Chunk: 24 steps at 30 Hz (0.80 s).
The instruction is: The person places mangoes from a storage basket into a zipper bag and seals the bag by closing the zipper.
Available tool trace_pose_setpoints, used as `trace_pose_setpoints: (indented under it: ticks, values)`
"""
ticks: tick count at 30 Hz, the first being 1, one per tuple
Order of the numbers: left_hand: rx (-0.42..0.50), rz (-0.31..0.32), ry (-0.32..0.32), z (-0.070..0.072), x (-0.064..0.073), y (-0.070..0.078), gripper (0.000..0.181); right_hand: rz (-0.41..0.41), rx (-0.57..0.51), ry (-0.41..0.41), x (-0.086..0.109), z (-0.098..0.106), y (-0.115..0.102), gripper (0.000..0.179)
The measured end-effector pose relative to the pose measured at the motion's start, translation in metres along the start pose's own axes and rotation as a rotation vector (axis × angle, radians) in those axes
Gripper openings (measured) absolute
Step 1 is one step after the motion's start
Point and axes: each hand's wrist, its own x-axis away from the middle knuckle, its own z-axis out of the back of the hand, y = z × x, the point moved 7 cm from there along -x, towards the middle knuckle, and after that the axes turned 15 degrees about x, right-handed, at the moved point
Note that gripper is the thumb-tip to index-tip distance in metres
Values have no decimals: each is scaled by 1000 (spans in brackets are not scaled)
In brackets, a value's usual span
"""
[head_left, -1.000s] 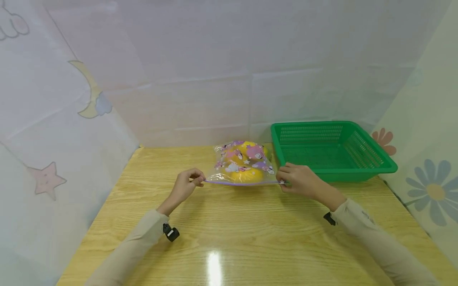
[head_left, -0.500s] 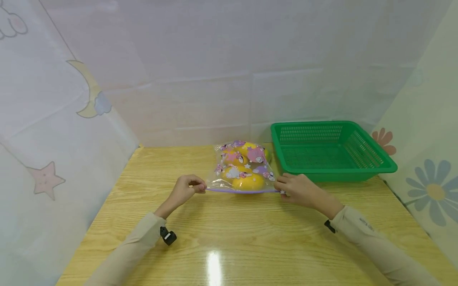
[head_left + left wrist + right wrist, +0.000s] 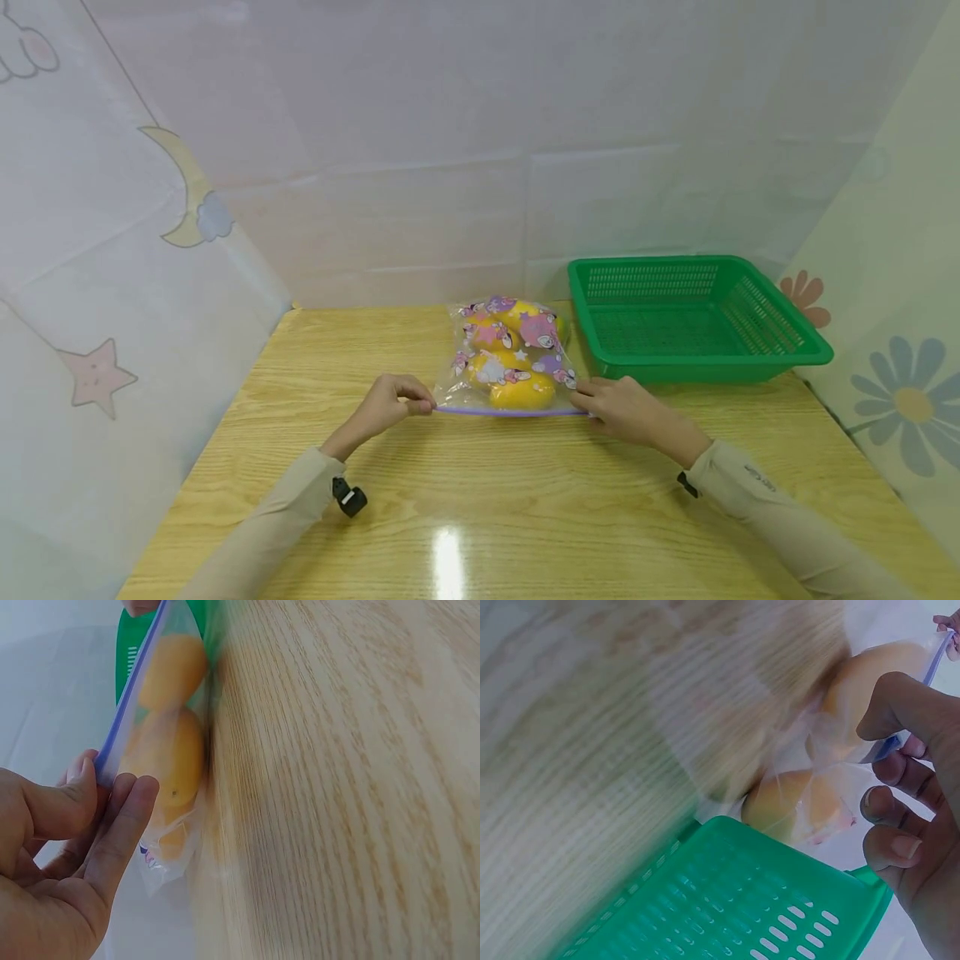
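A clear zip bag [image 3: 536, 354] with pink and purple prints lies on the table, its purple zip edge towards me. Inside it are several yellow mangoes [image 3: 522, 392], one with a greenish side. My left hand [image 3: 390, 404] pinches the left end of the zip edge between thumb and fingers, as the left wrist view also shows. At the opposite end, my right hand [image 3: 626, 410] grips the zip corner; in the right wrist view its thumb and forefinger meet there. The zip edge is stretched straight between both hands.
A green plastic basket [image 3: 701, 360] with slotted sides stands at the back right, just beyond my right hand. The wooden table [image 3: 480, 500] ends at a cloth-covered wall behind the bag. Printed cloth also hangs at left and right.
Both hands have come towards me and lower, bringing the zip edge down near the table. The bag now lies flatter, and the mangoes show more plainly. The basket has stayed put.
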Motion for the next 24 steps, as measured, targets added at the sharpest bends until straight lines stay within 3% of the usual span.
trace_pose_setpoints:
  ticks: [9,15,19,24]
  values:
    - [51,17,-120,0,-1,-1,10,-15,2,-35,0,-4,0,37]
    - [110,26,-149,3,-3,1,13,-23,-2,-50,-2,1,1,38]
    - [41,4,-141,5,-4,14,15,-44,-58,-63,-4,11,5,37]
    - [-18,1,-118,6,-3,42,17,-81,-148,-117,-8,24,15,34]
